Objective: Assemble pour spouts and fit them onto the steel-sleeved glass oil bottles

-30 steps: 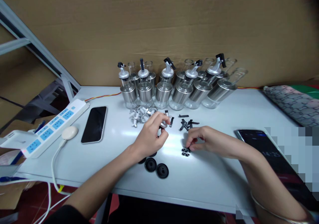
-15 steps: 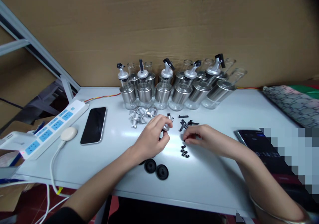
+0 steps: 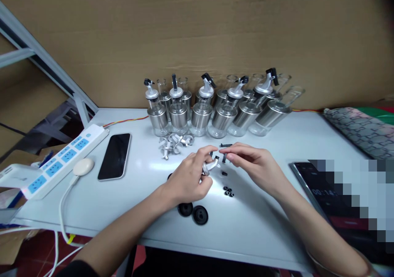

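My left hand point(image 3: 192, 174) is closed around a silver pourer spout point(image 3: 209, 167) with a black tip, its nozzle pointing up and right. Beside that tip, my right hand point(image 3: 250, 160) has thumb and forefinger pinched together; what they hold, if anything, cannot be made out. A dark piece point(image 3: 224, 158) shows just under those fingertips, and I cannot tell whether it is held or lies on the table. Below the hands are a small black part point(image 3: 224, 173) and several tiny black caps point(image 3: 228, 191). Nearer me lie round black discs point(image 3: 200, 215), one partly hidden by my left wrist.
Glass-and-steel bottles point(image 3: 201, 115) stand in rows at the back, several with pourers fitted. Loose silver spouts point(image 3: 175, 143) lie before them. A black lever point(image 3: 226, 145) is behind my right hand. A phone point(image 3: 114, 156) and power strip point(image 3: 66, 158) lie left; another phone point(image 3: 317, 195) right.
My right hand has moved up from the small black parts to beside the spout's tip. My left hand has turned the spout, so its nozzle now shows.
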Demonstrator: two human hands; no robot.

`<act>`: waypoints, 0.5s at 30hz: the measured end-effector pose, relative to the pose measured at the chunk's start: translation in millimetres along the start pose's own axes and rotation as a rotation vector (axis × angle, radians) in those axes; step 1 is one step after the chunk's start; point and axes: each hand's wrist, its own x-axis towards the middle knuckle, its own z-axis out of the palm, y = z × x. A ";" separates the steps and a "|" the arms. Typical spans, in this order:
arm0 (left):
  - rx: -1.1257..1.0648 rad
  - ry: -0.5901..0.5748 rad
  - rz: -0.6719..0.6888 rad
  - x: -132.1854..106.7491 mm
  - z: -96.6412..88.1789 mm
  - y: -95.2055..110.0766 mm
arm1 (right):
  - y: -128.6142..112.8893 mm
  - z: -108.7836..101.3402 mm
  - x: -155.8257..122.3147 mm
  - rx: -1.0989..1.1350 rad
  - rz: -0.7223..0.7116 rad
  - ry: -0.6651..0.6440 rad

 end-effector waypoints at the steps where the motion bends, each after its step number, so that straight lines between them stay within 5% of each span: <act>1: -0.002 -0.002 0.011 0.1 -0.4 0.4 | -0.5 1.2 -0.2 0.026 0.029 0.023; 7: -0.027 0.011 0.019 1.2 -1.1 1.8 | -1.8 4.4 -1.6 0.151 0.075 0.146; 15: -0.016 0.029 0.015 1.5 1.8 0.4 | -2.9 8.4 -4.0 0.211 0.088 0.095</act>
